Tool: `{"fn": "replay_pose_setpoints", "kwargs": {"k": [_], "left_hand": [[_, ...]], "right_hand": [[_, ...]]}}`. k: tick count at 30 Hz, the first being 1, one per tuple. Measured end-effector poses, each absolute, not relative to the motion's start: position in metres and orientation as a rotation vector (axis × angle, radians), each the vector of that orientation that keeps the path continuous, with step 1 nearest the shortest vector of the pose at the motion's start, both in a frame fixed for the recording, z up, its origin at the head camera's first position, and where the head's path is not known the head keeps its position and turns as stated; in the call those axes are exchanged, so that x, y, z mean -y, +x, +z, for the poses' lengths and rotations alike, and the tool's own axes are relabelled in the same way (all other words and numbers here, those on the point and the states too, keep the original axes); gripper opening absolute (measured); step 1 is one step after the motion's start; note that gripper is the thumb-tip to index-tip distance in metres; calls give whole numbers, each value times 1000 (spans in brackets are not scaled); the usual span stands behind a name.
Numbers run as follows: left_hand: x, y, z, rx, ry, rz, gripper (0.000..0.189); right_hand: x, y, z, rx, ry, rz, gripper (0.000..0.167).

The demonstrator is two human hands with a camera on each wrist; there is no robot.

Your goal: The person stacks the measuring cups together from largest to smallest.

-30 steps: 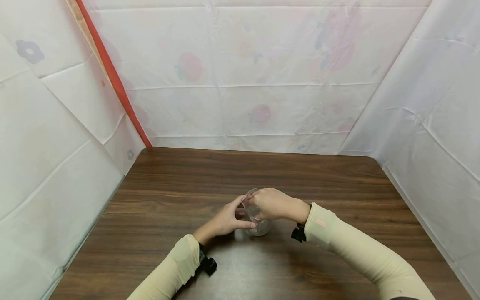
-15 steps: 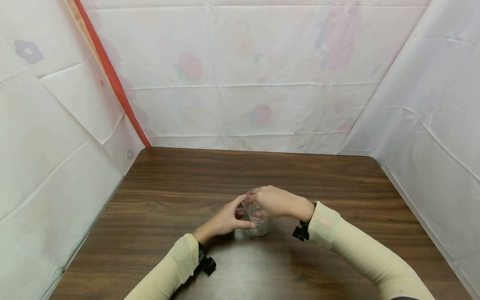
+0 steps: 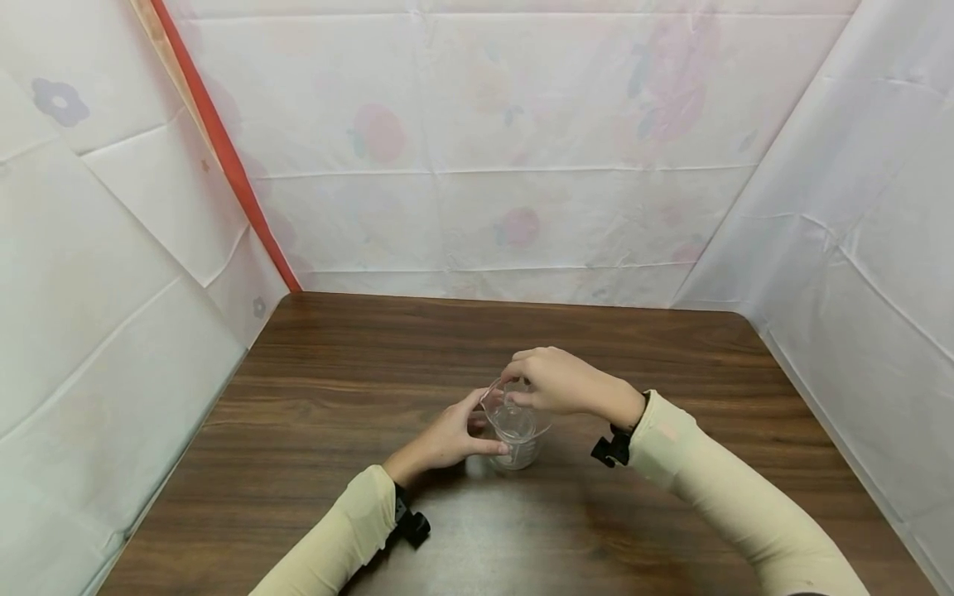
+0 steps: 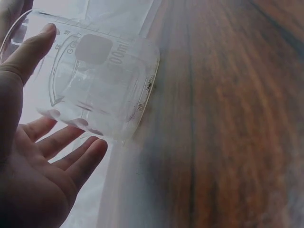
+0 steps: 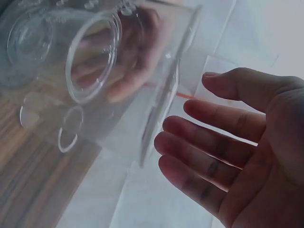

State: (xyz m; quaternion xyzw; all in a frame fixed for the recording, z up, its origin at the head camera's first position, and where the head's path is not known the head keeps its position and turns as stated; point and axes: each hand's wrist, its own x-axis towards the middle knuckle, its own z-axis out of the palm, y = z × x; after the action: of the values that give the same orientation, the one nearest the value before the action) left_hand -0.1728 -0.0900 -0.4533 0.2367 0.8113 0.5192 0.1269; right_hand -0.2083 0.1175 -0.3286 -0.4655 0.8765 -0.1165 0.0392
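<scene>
A large clear glass beaker [image 3: 525,457] with printed volume marks stands upright on the table. My left hand [image 3: 447,434] holds its left side, thumb [image 4: 35,50] on the near wall and fingers curving round behind. Inside sits a smaller clear glass beaker [image 3: 514,420]; its round rim [image 5: 70,76] shows through the outer wall in the right wrist view. My right hand [image 3: 561,382] hovers at the large beaker's mouth. In the right wrist view its fingers [image 5: 213,142] are spread and loosely bent, with nothing between them, just outside the large rim [image 5: 166,102].
The dark brown wood table [image 3: 358,348] extends around the beakers. White patterned sheets [image 3: 477,124] hang behind it and on both sides. A red strip [image 3: 238,182] runs down the back left corner. Black wrist cameras [image 3: 413,528] are strapped to both wrists.
My right hand has risen out of the large beaker, moving up and to the right, and has let go of the smaller beaker inside. The left hand keeps its hold in place.
</scene>
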Motion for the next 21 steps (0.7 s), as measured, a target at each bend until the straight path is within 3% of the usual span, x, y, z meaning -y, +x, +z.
{"fn": "replay_pose_setpoints", "kwargs": {"k": [21], "left_hand": [[89, -172, -451, -2372, 653, 1515, 78]], "right_hand": [[-133, -221, -323, -2805, -1309, -419, 18]]}}
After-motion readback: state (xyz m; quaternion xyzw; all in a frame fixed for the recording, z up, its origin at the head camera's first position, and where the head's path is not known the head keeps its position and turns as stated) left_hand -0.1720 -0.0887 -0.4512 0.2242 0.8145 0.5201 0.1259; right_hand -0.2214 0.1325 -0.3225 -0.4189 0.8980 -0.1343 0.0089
